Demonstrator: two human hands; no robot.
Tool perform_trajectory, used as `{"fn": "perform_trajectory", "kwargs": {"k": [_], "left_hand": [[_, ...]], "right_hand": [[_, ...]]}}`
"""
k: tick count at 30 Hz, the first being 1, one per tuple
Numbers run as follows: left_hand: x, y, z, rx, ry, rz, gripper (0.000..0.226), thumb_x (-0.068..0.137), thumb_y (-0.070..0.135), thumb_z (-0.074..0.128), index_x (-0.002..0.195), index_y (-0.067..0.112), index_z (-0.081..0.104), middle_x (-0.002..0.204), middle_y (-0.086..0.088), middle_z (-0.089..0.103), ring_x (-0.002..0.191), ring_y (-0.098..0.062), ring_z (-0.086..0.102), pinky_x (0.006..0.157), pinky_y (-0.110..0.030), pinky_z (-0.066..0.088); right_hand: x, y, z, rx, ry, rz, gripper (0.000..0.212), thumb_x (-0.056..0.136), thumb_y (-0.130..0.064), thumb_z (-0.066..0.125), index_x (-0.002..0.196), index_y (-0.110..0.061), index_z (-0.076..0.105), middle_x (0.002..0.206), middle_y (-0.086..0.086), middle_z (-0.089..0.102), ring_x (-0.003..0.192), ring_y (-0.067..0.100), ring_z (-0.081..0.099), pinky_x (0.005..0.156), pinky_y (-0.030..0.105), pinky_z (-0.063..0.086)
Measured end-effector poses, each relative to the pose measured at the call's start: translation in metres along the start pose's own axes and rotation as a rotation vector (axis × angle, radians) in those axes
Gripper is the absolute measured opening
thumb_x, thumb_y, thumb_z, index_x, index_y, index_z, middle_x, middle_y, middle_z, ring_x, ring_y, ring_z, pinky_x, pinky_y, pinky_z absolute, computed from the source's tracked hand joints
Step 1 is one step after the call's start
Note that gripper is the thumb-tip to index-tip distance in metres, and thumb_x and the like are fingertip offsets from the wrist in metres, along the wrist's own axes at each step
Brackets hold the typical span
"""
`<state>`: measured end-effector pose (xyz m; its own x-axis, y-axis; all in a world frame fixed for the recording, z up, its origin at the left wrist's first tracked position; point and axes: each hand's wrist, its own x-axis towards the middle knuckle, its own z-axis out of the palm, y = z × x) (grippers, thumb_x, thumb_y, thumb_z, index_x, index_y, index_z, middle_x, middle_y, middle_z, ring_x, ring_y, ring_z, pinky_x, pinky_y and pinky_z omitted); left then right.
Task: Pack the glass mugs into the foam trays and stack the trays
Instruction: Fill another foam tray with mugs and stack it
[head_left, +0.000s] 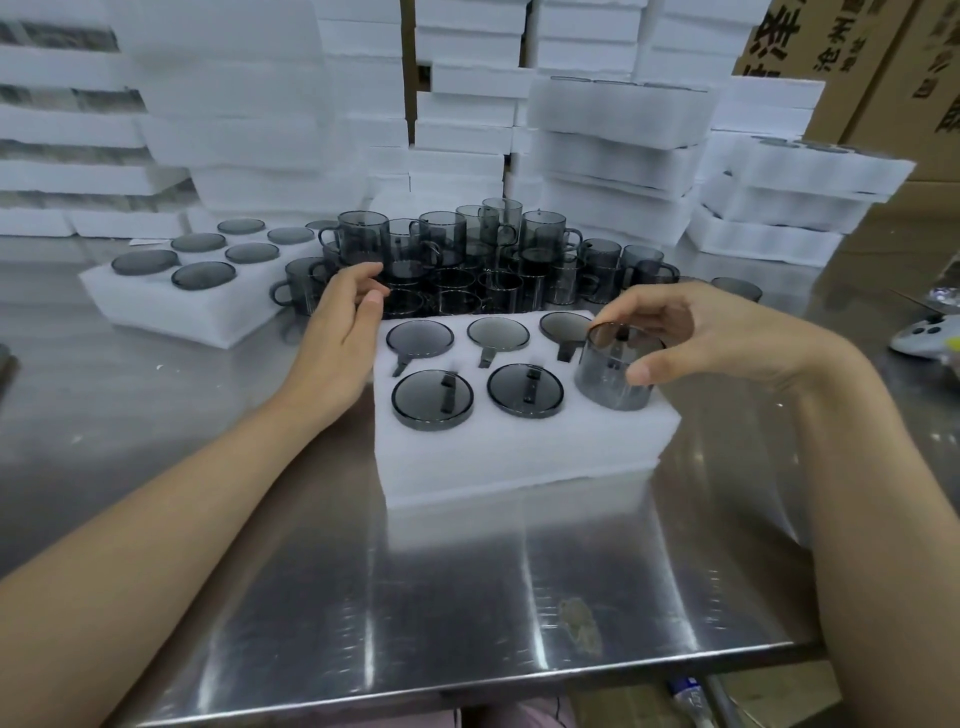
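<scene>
At far left a filled foam tray (171, 301) was noted, six mugs seated in it, set apart from any stack. The left hand (345, 317) was held beside the near tray's far left corner, fingers loosely bent, nothing gripped, their tips close to the heap of loose mugs (467, 254) behind. In the near tray (519, 452) five pockets were found filled. The sixth mug (618, 374) was lodged partway in the front right pocket, standing proud of the foam, and was gripped by the right hand (691, 332), fingers over its top, thumb on its wall. This tray was judged almost packed. Many mugs were judged left to pack, and stacking remained. Finished stacks (613, 145) were ranged behind at right, and a small grey device (919, 332) lay on the steel table (467, 597). The pocket was not seen to be obstructed.
</scene>
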<state>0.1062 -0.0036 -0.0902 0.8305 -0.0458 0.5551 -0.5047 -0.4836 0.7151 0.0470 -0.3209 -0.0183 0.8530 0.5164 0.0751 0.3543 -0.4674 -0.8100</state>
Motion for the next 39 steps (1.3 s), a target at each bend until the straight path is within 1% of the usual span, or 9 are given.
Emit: {"fn": "perform_trajectory", "kwargs": {"k": [8,15,21,24,28,31,33,37,39], "left_hand": [[-0.001,0.002,0.000,-0.011,-0.006,-0.006,0.035,0.104,0.015,0.034,0.138,0.012,0.041,0.121,-0.002,0.053,0.111,-0.005,0.046,0.092,-0.004,0.032],[0.000,0.000,0.000,-0.002,0.004,0.005,0.034,0.103,0.014,0.035,0.137,0.011,0.043,0.122,-0.001,0.053,0.111,-0.004,0.046,0.089,-0.001,0.031],[0.001,-0.004,0.000,0.016,0.017,0.019,0.034,0.103,0.015,0.037,0.136,0.013,0.044,0.119,0.001,0.052,0.108,-0.002,0.046,0.090,-0.002,0.031],[0.003,-0.003,0.000,0.046,0.066,0.026,0.029,0.101,0.013,0.040,0.129,0.012,0.049,0.098,0.005,0.053,0.097,-0.005,0.048,0.089,-0.014,0.034],[0.004,-0.004,0.000,0.106,0.114,-0.001,0.013,0.099,0.018,0.043,0.088,0.014,0.050,0.065,0.006,0.048,0.060,0.000,0.046,0.057,-0.014,0.035],[0.005,-0.005,-0.001,0.202,0.067,-0.045,0.046,0.100,0.027,0.040,0.057,0.012,0.032,0.050,-0.002,0.037,0.051,-0.016,0.034,0.052,-0.034,0.027],[0.006,-0.001,-0.004,0.302,0.032,-0.122,0.059,0.101,0.038,0.039,0.048,0.013,0.026,0.043,-0.002,0.033,0.046,-0.022,0.033,0.049,-0.033,0.024],[0.006,0.008,-0.011,0.423,-0.117,-0.188,0.061,0.094,0.052,0.043,0.047,0.017,0.025,0.036,0.006,0.028,0.043,-0.021,0.033,0.048,-0.031,0.024],[0.004,0.012,-0.014,0.384,-0.223,-0.170,0.057,0.094,0.051,0.045,0.052,0.015,0.032,0.043,0.007,0.036,0.048,-0.020,0.037,0.050,-0.033,0.031]], "right_hand": [[0.002,0.007,-0.005,-0.050,-0.001,0.031,0.063,0.048,-0.067,0.082,0.102,-0.037,0.074,0.119,-0.017,0.062,0.118,0.005,0.056,0.104,0.016,0.039],[0.004,0.016,-0.003,-0.144,-0.072,0.168,0.048,0.056,-0.050,0.078,0.103,-0.045,0.072,0.136,-0.027,0.041,0.126,-0.014,0.038,0.110,0.024,0.029],[0.002,0.016,-0.006,-0.071,-0.064,0.130,0.063,0.047,-0.069,0.082,0.105,-0.046,0.071,0.144,-0.027,0.039,0.131,-0.014,0.034,0.102,0.013,0.032],[0.001,0.020,-0.008,-0.094,-0.150,0.162,0.065,0.049,-0.062,0.085,0.111,-0.048,0.068,0.147,-0.033,0.029,0.135,-0.015,0.024,0.116,0.028,0.022],[0.006,0.020,-0.010,-0.160,-0.181,0.206,0.070,0.044,-0.065,0.085,0.111,-0.049,0.067,0.146,-0.036,0.025,0.138,-0.012,0.020,0.120,0.039,0.014],[0.006,0.023,-0.011,-0.153,-0.182,0.172,0.072,0.046,-0.065,0.084,0.114,-0.048,0.066,0.147,-0.035,0.026,0.134,-0.017,0.025,0.114,0.026,0.023],[0.005,0.025,-0.007,-0.121,-0.124,0.143,0.070,0.051,-0.061,0.083,0.117,-0.049,0.063,0.141,-0.034,0.037,0.126,-0.016,0.039,0.100,0.016,0.039],[0.009,0.028,-0.001,0.023,0.222,0.258,0.060,0.056,-0.069,0.071,0.105,-0.036,0.064,0.095,-0.017,0.069,0.076,-0.004,0.067,0.061,0.010,0.050],[0.009,0.025,0.006,-0.062,0.075,0.379,0.060,0.058,-0.081,0.057,0.101,-0.040,0.069,0.095,-0.019,0.072,0.090,0.004,0.069,0.075,0.020,0.056]]}}
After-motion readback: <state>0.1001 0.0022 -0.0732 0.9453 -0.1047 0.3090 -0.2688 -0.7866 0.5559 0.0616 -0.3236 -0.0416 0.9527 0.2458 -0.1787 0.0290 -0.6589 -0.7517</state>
